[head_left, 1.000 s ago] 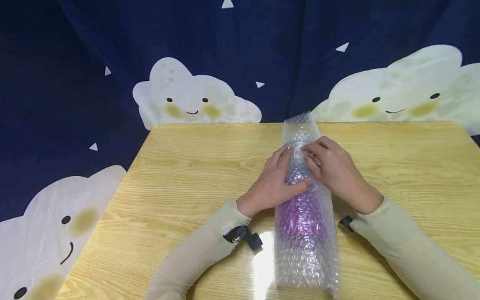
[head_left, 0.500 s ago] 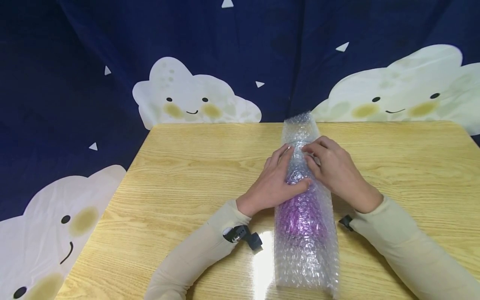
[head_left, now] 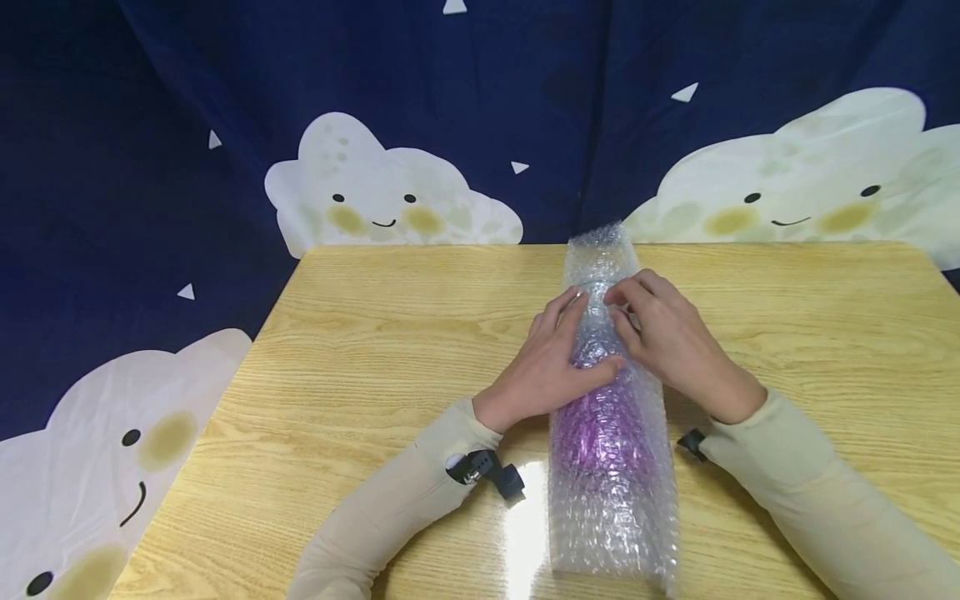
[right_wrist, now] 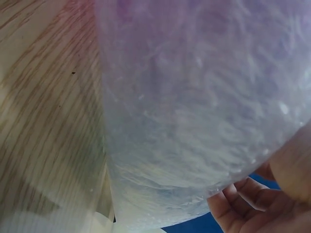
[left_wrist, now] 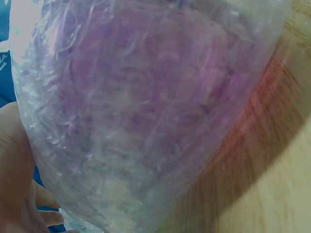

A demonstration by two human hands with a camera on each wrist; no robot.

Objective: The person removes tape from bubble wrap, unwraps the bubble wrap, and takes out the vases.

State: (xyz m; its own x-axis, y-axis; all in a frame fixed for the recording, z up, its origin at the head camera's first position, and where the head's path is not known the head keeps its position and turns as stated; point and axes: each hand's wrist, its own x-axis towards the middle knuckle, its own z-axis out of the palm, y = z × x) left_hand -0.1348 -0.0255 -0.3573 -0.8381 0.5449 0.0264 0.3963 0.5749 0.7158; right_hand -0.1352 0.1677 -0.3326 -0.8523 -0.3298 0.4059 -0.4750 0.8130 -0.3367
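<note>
A long bundle of clear bubble wrap point(head_left: 611, 525) lies on the wooden table, with something purple inside that the layers blur. Its far end narrows and tilts up past the table's back edge. My left hand point(head_left: 551, 367) rests on the wrap's left side, fingers fairly straight and thumb lying across the top. From the right, my right hand point(head_left: 671, 342) holds the wrap's upper part with curled fingers and bent thumb. The purple bulk of the bundle point(left_wrist: 146, 87) fills the left wrist view. In the right wrist view, curled fingers point(right_wrist: 243, 204) meet the wrap's edge.
The wooden table point(head_left: 390, 333) extends to both sides of the bundle. Behind it hangs a dark blue curtain point(head_left: 525, 100) printed with white clouds and small triangles. A small dark device point(head_left: 487, 472) sits on the left sleeve, another point(head_left: 692, 446) on the right.
</note>
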